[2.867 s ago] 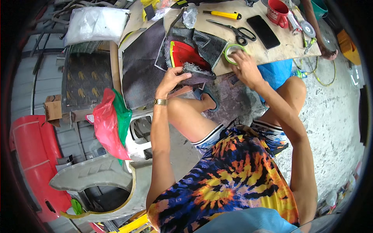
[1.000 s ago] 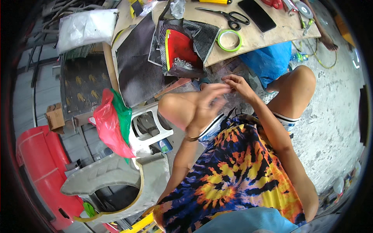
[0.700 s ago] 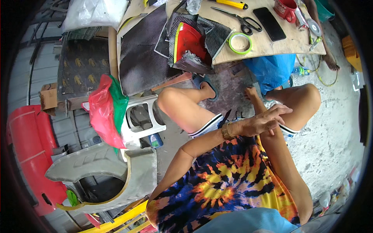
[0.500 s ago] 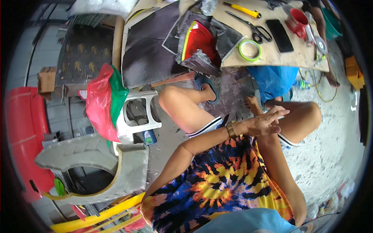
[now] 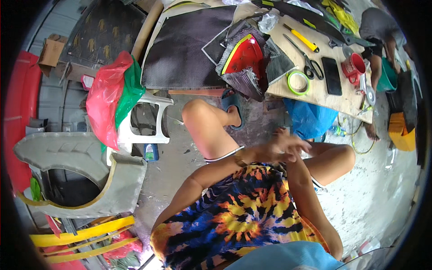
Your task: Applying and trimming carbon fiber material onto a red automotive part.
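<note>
Both bare hands are crossed over my lap, at the near side of the workbench. My left hand (image 5: 288,147) lies across my right wrist, blurred by motion, its fingers stretched out to the right with nothing in them. Mostly covered by it, my right hand (image 5: 280,133) points up toward the bench, its fingers smeared. On the bench ahead, a red part with a yellow edge (image 5: 245,55) sits among dark woven fabric pieces. A large sheet of woven black fabric (image 5: 184,51) lies to its left. Scissors (image 5: 309,67) and a green tape roll (image 5: 298,83) lie to its right.
Right on the bench are a yellow cutter knife (image 5: 306,40), a black phone (image 5: 331,75) and a red mug (image 5: 353,66). A white stool (image 5: 155,121) with plastic bags (image 5: 107,96) and a grey fender (image 5: 121,180) stand left. Another person (image 5: 382,31) bends at the far right.
My left hand has drawn back leftward onto the right wrist, and the right hand now shows partly beyond it. The view has shifted, bringing the other person and more of the far bench into sight.
</note>
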